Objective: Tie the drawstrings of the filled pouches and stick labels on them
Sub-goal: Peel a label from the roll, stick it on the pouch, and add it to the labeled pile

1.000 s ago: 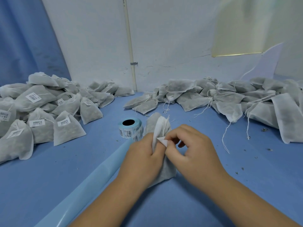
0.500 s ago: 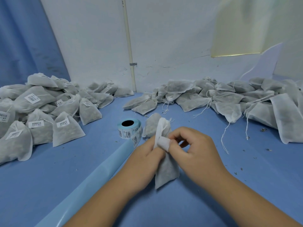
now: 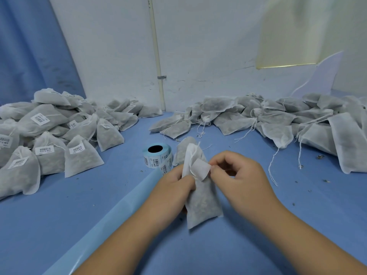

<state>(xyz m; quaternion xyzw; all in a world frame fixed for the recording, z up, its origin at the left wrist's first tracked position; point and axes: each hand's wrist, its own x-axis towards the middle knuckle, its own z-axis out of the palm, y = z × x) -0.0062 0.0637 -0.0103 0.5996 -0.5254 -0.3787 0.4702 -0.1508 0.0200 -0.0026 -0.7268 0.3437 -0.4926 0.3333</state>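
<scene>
Left hand fingers hidden behind pouch; label print unseen; roll print too small to read; left pile cropped.

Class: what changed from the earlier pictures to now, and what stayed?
The label pinched by the right hand has spread from a small corner to a flat sheet at the neck of the pouch. The left hand still grips it; label roll, labelled pile and unlabelled pile unmoved.

We count one label roll, one loose label and one hand-held pouch. Two heaps, left heap and right heap, hold pouches beyond counting.
</scene>
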